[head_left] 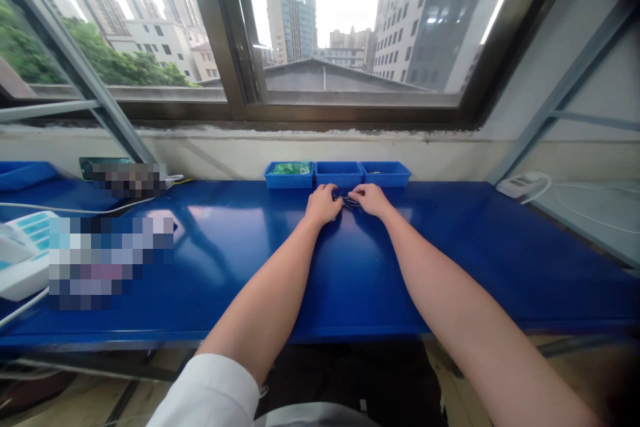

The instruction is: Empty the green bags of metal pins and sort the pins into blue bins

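Observation:
Over the far part of the blue table [345,280], just in front of the small bins, both hands are close together. A small cluster of thin, dark, wire-like pieces [353,203] lies between them; their exact kind is too small to tell. My left hand [324,205] is curled at the left of the cluster, thumb near the pieces, and what its fingers hold is unclear. From the right, my right hand [373,200] has its thumb and fingertips pinched together at a thin piece.
Behind the hands stand three blue bins in a row: the left bin [290,180] holds a green packet [291,169], beside a middle bin [339,177] and a right bin [386,178]. A white power strip [523,184] sits far right. White cables and blurred items lie at left.

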`<state>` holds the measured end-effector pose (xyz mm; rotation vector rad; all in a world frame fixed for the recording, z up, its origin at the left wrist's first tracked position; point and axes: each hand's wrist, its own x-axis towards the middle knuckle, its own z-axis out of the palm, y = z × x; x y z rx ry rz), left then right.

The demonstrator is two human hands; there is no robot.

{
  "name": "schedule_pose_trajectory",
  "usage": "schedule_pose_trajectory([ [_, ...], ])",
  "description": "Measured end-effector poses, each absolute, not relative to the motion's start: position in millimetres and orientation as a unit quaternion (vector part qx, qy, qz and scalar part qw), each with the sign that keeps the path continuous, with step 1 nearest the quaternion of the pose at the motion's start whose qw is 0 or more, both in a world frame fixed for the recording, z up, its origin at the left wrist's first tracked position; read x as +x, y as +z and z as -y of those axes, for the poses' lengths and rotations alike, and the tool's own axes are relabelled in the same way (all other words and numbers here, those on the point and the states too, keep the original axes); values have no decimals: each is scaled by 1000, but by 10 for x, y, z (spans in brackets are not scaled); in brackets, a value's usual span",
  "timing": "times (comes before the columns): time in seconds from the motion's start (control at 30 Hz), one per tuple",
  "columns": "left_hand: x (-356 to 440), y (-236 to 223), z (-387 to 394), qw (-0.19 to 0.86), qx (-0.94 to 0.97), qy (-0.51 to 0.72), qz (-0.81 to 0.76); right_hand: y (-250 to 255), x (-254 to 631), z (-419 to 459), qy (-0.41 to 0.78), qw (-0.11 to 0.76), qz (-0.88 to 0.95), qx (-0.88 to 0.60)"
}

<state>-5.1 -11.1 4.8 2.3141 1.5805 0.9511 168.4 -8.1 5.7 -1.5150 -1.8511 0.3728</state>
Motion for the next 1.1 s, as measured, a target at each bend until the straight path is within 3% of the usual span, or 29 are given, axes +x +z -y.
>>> schedule_pose_trajectory([
  [0.43, -40, 70, 117, 79, 820, 362, -436, 153, 1557, 146, 135, 412, 705, -561],
  [0.7, -40, 75, 126, 68, 799, 357, -479, 128, 1549, 121, 282, 527, 637, -487],
  [0.87, -38, 79, 125, 74, 799, 350, -483, 141, 1572, 107, 338, 552, 596, -476],
  [1.1, -35, 67, 124, 67, 778, 375, -499, 126, 1625, 47, 304, 613, 544, -485],
])
